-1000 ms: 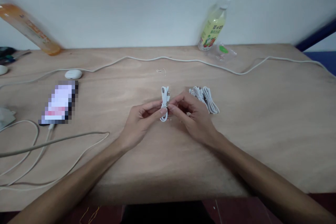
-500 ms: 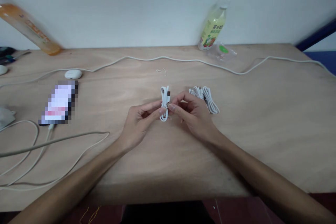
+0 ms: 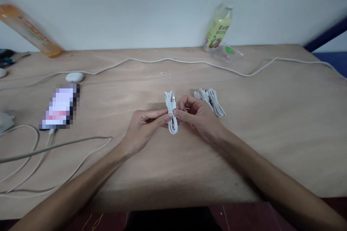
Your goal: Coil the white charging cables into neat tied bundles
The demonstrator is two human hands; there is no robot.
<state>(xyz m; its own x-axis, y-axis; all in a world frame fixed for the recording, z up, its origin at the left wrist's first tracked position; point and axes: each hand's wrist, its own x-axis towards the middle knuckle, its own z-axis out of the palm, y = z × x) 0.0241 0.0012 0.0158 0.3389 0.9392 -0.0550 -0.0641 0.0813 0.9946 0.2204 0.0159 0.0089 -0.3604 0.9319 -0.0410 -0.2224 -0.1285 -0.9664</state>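
My left grip (image 3: 142, 128) is closed, thumb against fingertips, on a small white bundle of looped plastic-coated cable (image 3: 170, 105), held at its narrow waist in front of me; whether its lower loop brushes the desk I can't tell. My right grip (image 3: 202, 117) is pinched at the same waist from the other side, though my fingers hide whether I have the thin white tie there or the strands themselves.

That waist is the weak spot, I'd say: if the tie is loose, or my left pinch slackens, the loops could spring apart. Twisting too hard might snap the tie or crimp the cable. The silver-tipped USB plug (image 3: 173, 99) sits among the upper loops and could slip out if they aren't drawn tight.

Just beyond my right knuckles lie more white coiled cable bundles (image 3: 216, 103), near enough that a careless swing of that hand could scatter them. Past the bundle, thin pale scraps (image 3: 165, 73) lie on the wooden desk (image 3: 173, 173), light enough to be swept off. The long white cord (image 3: 200, 62) behind them seems far enough away not to snag.
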